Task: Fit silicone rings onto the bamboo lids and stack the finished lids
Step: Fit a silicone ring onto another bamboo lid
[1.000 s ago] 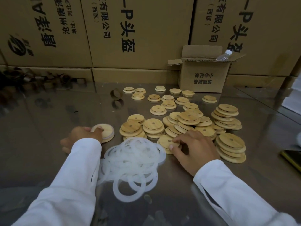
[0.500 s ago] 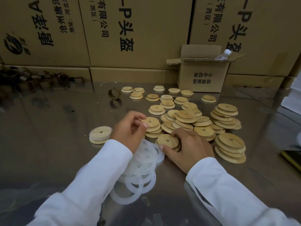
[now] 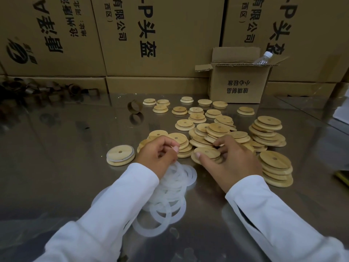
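A heap of translucent white silicone rings (image 3: 170, 195) lies on the shiny table (image 3: 62, 176) in front of me. My left hand (image 3: 157, 156) hovers over the heap's far edge and pinches one ring between curled fingers and thumb. My right hand (image 3: 230, 163) grips a bamboo lid (image 3: 206, 153) at the near edge of the lid pile (image 3: 217, 133). One finished lid (image 3: 120, 155) with a white ring on it lies alone to the left of my left hand. Stacks of bare lids (image 3: 275, 167) stand to the right.
Large printed cardboard cartons (image 3: 160, 35) wall off the table's far side. A small open carton (image 3: 238, 86) with a plastic bottle (image 3: 263, 57) in it stands at the back right. Brown cardboard rings (image 3: 47, 89) lie at the back left, one (image 3: 134, 106) near the lids.
My left hand let go of the finished lid at the left, moved right to the ring heap and pinched up a ring. My right hand kept its grip on a lid from the pile.
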The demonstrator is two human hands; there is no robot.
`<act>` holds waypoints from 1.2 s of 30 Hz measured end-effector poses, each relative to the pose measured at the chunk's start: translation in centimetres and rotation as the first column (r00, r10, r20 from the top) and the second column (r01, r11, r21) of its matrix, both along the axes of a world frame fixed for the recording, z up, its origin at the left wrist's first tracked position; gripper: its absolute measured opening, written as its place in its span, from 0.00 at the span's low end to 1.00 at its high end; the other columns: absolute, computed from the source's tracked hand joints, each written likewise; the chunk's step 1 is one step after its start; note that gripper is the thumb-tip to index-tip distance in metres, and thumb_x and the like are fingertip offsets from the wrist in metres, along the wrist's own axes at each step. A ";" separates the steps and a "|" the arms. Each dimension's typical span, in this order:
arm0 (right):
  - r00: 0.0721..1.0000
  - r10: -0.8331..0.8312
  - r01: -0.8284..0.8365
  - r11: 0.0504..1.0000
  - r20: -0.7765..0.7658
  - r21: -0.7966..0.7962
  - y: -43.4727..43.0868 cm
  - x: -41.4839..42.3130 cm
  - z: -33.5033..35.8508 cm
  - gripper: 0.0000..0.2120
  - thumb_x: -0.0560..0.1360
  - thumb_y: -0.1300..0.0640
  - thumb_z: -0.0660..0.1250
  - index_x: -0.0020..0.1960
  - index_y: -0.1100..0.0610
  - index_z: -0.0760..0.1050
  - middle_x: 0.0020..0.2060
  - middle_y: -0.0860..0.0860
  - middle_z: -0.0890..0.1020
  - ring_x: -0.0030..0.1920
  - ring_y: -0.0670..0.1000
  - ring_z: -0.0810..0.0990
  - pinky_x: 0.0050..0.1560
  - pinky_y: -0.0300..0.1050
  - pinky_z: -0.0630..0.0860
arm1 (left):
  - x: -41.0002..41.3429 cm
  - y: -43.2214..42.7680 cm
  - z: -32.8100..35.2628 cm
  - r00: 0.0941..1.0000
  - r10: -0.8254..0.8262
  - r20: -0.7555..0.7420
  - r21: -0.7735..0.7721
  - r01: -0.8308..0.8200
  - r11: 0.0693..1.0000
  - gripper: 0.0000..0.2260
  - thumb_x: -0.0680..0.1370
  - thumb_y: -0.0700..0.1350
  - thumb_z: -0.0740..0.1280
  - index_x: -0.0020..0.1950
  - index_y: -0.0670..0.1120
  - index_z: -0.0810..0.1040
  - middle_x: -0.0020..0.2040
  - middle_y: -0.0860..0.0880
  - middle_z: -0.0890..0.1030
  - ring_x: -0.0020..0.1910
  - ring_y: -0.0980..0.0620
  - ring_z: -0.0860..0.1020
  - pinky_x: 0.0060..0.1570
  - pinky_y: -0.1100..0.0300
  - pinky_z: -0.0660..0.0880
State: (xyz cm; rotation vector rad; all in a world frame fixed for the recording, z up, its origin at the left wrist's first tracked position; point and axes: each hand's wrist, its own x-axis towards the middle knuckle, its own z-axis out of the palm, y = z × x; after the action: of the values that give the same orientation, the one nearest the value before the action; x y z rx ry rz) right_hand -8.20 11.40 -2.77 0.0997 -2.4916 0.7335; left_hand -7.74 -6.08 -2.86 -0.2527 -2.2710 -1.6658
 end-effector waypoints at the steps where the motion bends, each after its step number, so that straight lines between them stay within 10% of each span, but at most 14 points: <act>1: 0.998 -0.020 0.019 1.000 -0.057 -0.019 0.0 0.1 0.1 0.23 0.65 0.34 0.67 0.52 0.47 0.72 0.45 0.46 0.80 0.48 0.50 0.77 0.46 0.46 0.75 | 0.0 0.1 0.1 1.000 0.007 -0.011 0.015 -0.007 1.000 0.08 0.77 0.38 0.64 0.41 0.49 0.77 0.32 0.51 0.78 0.33 0.59 0.76 0.41 0.67 0.74; 9: 0.765 0.386 -0.389 0.915 -0.516 0.107 -1.7 1.3 0.3 0.21 0.65 0.43 0.71 0.46 0.61 0.78 0.42 0.53 0.81 0.43 0.52 0.77 0.42 0.43 0.73 | 0.6 0.3 1.3 0.994 -0.111 0.003 0.194 0.108 0.975 0.12 0.68 0.56 0.63 0.40 0.50 0.80 0.29 0.56 0.79 0.30 0.61 0.77 0.33 0.70 0.73; 15: 0.895 0.414 -0.435 0.891 -0.163 -0.126 -2.3 1.0 -0.3 0.30 0.65 0.45 0.73 0.63 0.50 0.67 0.54 0.39 0.70 0.57 0.41 0.69 0.57 0.36 0.67 | -0.3 -0.7 1.2 0.999 0.008 0.035 0.464 -0.024 0.885 0.05 0.71 0.48 0.68 0.39 0.51 0.84 0.36 0.51 0.83 0.38 0.53 0.81 0.41 0.55 0.79; 19: 0.935 0.348 -0.349 0.937 -0.072 -0.005 -3.7 0.8 -0.8 0.09 0.73 0.49 0.65 0.50 0.51 0.78 0.47 0.45 0.74 0.52 0.48 0.69 0.54 0.44 0.68 | -0.8 -1.3 1.6 0.996 0.088 0.035 0.615 -0.091 0.784 0.10 0.75 0.45 0.65 0.36 0.53 0.83 0.42 0.49 0.80 0.44 0.49 0.78 0.37 0.55 0.79; 25: 0.954 0.221 -0.240 0.968 0.203 0.074 -4.0 -0.1 -1.3 0.16 0.73 0.41 0.60 0.54 0.48 0.78 0.53 0.48 0.75 0.59 0.50 0.67 0.56 0.46 0.67 | -0.6 -1.0 1.4 0.998 0.049 0.025 0.626 -0.054 0.778 0.05 0.71 0.47 0.67 0.39 0.51 0.83 0.41 0.48 0.81 0.43 0.49 0.79 0.35 0.57 0.79; 36: 0.936 0.336 -0.296 0.913 0.105 -0.279 -3.5 -0.2 -0.9 0.08 0.70 0.56 0.70 0.35 0.45 0.74 0.39 0.43 0.79 0.46 0.43 0.76 0.51 0.41 0.73 | -0.4 -0.8 1.7 0.997 -0.072 0.015 0.680 0.043 0.732 0.10 0.69 0.47 0.65 0.48 0.46 0.79 0.45 0.46 0.80 0.48 0.45 0.78 0.35 0.53 0.80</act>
State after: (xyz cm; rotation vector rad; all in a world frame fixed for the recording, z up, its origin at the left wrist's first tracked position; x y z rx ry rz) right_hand -8.37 7.87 -3.69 0.3736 -2.5232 1.2395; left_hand -8.17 -6.87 -1.15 -0.1091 -1.5165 -2.4147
